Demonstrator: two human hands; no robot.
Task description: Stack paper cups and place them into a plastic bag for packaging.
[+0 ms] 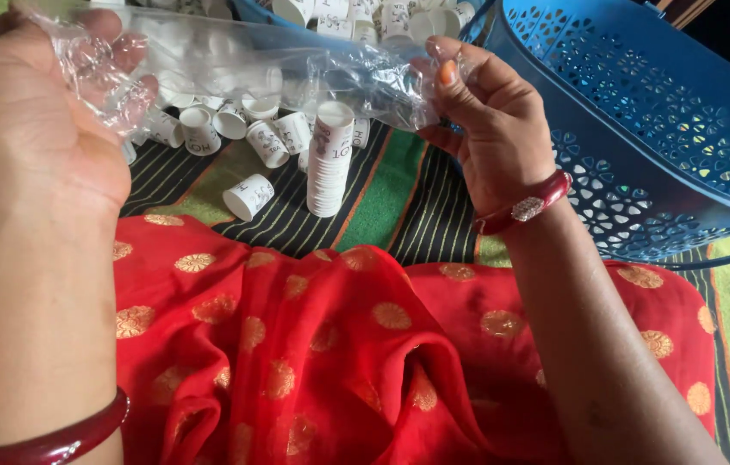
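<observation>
Clear plastic bag (296, 73) betw. both hands; blue basket (658, 129) right, cup stack (329, 164) below.

Beyond my left hand's grip (80, 65), the clear plastic sleeve (270, 65) veils the paper cups (210, 129) behind it. The top edge cuts off more cups above my right hand (490, 120), and the right edge crops the blue basket (666, 129). My fingertips blur inside crumpled film.
</observation>
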